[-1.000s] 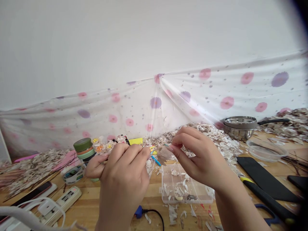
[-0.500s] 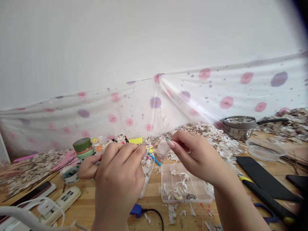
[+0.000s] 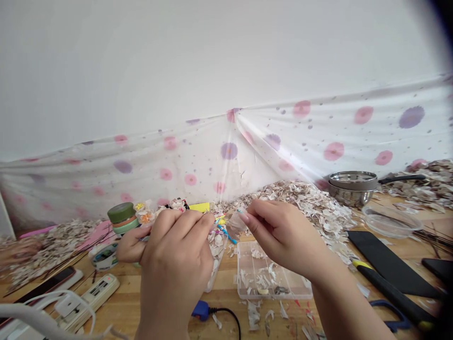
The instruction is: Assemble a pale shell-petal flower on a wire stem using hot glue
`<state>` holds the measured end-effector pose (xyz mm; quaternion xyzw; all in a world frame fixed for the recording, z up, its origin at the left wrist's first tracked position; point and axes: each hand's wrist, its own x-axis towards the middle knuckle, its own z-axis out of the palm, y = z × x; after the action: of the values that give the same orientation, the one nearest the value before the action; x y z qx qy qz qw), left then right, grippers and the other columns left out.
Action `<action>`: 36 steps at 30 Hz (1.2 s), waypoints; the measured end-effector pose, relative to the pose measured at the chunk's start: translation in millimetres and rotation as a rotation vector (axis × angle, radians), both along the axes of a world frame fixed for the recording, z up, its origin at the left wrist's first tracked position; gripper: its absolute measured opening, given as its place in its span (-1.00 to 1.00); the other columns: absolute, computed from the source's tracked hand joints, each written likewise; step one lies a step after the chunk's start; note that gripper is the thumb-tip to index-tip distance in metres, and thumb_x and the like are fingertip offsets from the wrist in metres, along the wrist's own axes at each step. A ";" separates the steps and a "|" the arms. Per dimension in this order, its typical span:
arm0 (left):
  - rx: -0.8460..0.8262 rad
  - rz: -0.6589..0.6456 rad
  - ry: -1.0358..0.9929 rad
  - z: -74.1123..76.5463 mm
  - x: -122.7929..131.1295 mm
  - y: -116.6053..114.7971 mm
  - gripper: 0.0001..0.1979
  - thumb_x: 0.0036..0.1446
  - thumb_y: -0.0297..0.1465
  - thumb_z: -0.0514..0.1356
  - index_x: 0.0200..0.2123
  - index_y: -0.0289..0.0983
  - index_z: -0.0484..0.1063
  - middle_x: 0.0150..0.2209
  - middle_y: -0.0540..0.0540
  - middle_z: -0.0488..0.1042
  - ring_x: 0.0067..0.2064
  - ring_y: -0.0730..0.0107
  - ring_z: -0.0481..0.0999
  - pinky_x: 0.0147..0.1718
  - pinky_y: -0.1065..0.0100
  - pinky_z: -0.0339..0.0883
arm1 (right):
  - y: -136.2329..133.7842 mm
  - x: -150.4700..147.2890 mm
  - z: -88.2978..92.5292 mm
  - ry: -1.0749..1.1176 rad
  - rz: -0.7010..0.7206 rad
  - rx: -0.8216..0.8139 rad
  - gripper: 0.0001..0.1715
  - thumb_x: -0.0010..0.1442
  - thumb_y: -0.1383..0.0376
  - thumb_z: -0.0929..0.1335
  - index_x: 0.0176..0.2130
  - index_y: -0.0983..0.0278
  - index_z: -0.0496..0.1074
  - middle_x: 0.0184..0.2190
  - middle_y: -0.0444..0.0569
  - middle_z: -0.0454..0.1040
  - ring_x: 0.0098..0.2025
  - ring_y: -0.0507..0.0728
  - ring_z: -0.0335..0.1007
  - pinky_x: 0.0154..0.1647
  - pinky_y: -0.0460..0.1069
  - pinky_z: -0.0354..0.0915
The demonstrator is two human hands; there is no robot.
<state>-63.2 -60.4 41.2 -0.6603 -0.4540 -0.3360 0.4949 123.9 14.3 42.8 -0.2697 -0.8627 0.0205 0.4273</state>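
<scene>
Near the box point(image 3: 297, 278), our right hand point(image 3: 285, 238) pinches a flake point(image 3: 234, 224), just shifted toward our left hand point(image 3: 177, 257), narrowing their gap; left's curled, contents hidden, we can't tell.

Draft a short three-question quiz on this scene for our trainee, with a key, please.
1. What shows at the fingertips of the bare right hand?
A) a red ceramic mug
B) a thin, brownish, papery flake
C) a white china plate

2. True or false: the cream, rectangular plastic power strip lies beside the right hand.

3. Fill in: the small, blocky connector on the thin black cable, near the bare left hand, is ____.

Key: 1. B; 2. False; 3. Blue.
</scene>
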 end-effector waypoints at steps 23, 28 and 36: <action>0.009 -0.056 -0.012 3.0 -0.1 -0.9 -0.66 0.03 -0.72 0.12 -0.28 -0.17 0.47 -0.33 0.01 0.58 -0.31 0.24 0.42 -0.30 0.18 0.29 | 4.1 10.0 3.4 0.092 0.157 -0.011 -0.64 0.33 0.28 0.21 -0.51 0.26 0.16 -0.64 -0.22 0.15 -0.59 -0.06 0.04 -0.56 -0.11 -0.02; 0.015 -0.061 -0.043 2.9 0.4 -2.7 -0.64 0.03 -0.73 0.11 -0.27 -0.18 0.49 -0.32 0.00 0.58 -0.28 0.23 0.42 -0.28 0.17 0.27 | 4.8 11.7 2.5 0.129 0.192 -0.043 -0.62 0.32 0.27 0.22 -0.53 0.25 0.13 -0.66 -0.23 0.13 -0.61 -0.07 0.03 -0.58 -0.12 -0.01; 0.035 -0.050 -0.089 1.2 -11.4 -4.7 -0.68 0.05 -0.70 0.14 -0.27 -0.21 0.52 -0.31 -0.05 0.58 -0.26 0.18 0.41 -0.25 0.15 0.29 | 9.2 20.8 1.7 0.285 0.208 -0.050 -0.59 0.34 0.23 0.23 -0.53 0.25 0.15 -0.65 -0.23 0.16 -0.60 -0.07 0.04 -0.59 -0.12 0.02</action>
<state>-74.6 -65.1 42.4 -0.6469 -0.4532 -0.3852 0.4772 144.6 23.4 44.5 -0.1839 -0.8158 0.1240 0.5341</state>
